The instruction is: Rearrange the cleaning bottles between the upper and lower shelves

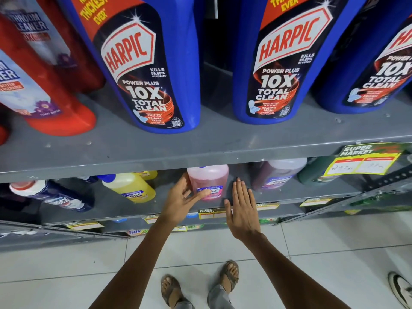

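A pink bottle with a blue label stands on the lower shelf, its top hidden by the upper shelf. My left hand is open, fingertips touching the bottle's left side and label. My right hand is open and flat just right of the bottle, not holding anything. On the upper shelf stand blue Harpic bottles, one at the left, one at the right, a third cut off at the edge. Red bathroom cleaner bottles stand at far left.
On the lower shelf are a yellow bottle, a white and blue bottle, a purple bottle and a dark green bottle. A yellow price tag hangs from the upper shelf. White tiled floor, my sandalled feet and another person's shoe lie below.
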A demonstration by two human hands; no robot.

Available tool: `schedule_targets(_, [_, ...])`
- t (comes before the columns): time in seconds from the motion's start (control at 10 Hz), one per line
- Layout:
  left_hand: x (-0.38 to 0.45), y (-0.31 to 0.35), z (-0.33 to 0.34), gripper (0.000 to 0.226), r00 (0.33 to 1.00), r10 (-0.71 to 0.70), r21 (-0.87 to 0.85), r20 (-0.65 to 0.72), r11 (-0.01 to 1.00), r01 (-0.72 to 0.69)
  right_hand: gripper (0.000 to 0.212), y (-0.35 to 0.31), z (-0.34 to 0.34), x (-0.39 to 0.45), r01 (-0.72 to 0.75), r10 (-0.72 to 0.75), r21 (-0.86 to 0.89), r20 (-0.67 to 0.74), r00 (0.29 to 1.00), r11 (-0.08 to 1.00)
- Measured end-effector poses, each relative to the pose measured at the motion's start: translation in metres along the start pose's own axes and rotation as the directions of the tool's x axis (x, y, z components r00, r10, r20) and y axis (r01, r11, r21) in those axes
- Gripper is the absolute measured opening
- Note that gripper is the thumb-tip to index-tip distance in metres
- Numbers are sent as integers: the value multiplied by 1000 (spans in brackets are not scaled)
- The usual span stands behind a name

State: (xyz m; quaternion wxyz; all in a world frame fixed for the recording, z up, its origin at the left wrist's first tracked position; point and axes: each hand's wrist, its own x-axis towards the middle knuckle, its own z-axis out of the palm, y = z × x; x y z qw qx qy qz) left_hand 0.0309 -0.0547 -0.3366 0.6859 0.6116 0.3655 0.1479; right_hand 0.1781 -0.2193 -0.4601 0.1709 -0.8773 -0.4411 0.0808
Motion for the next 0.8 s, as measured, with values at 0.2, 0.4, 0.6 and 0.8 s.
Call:
schedule_targets(0.2, [1,0,1,67,1000,1,-14,10,1000,-1,68,0,0,0,7,-7,-22,-4,1000,1000])
schedule_targets(0.4, [3,-5,0,68,1000,-14,-42,-2,999,14,67,0,0,1,9,-9,-29,-12,1000,1000])
schedule_targets(0.6, [-1,-7,2,68,1000,1,3,-25,1000,-1,67,1,0,2,22,-22,-39,12,1000,999])
schedule_targets(0.8, [-25,-22,1,74,996,42,212,-79,977,-24,76,-1,-10,6,-8,2,65,78,997,998])
